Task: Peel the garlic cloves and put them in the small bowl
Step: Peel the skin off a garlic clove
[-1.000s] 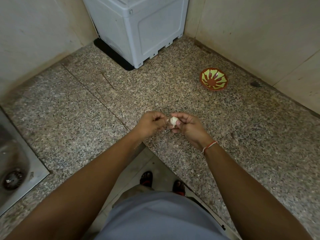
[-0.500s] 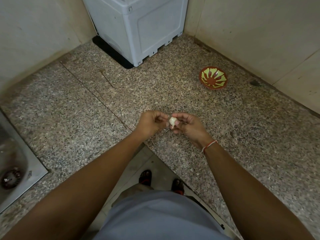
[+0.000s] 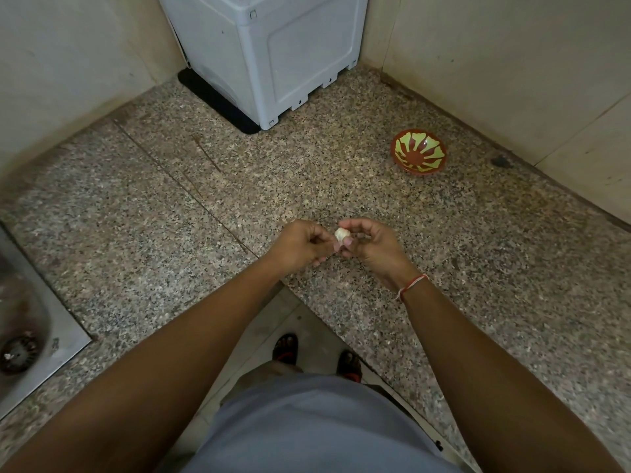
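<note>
A small white garlic clove [image 3: 341, 234] is held above the granite counter [image 3: 205, 206], near its front edge. My right hand [image 3: 374, 245] pinches the clove between thumb and fingertips. My left hand [image 3: 300, 244] has its fingers curled, and its fingertips pinch the clove's left side. The small bowl [image 3: 419, 156], red-brown with green petal shapes inside, stands on the counter to the far right of my hands, close to the wall. I see nothing inside it.
A grey plastic appliance [image 3: 273, 52] stands on a black mat in the back corner. A steel sink [image 3: 20, 336] with a drain is set into the counter at the left. Tiled walls close off the back and right.
Both hands stay together on the garlic clove at the same spot. My left hand has turned slightly, showing more of its curled fingers.
</note>
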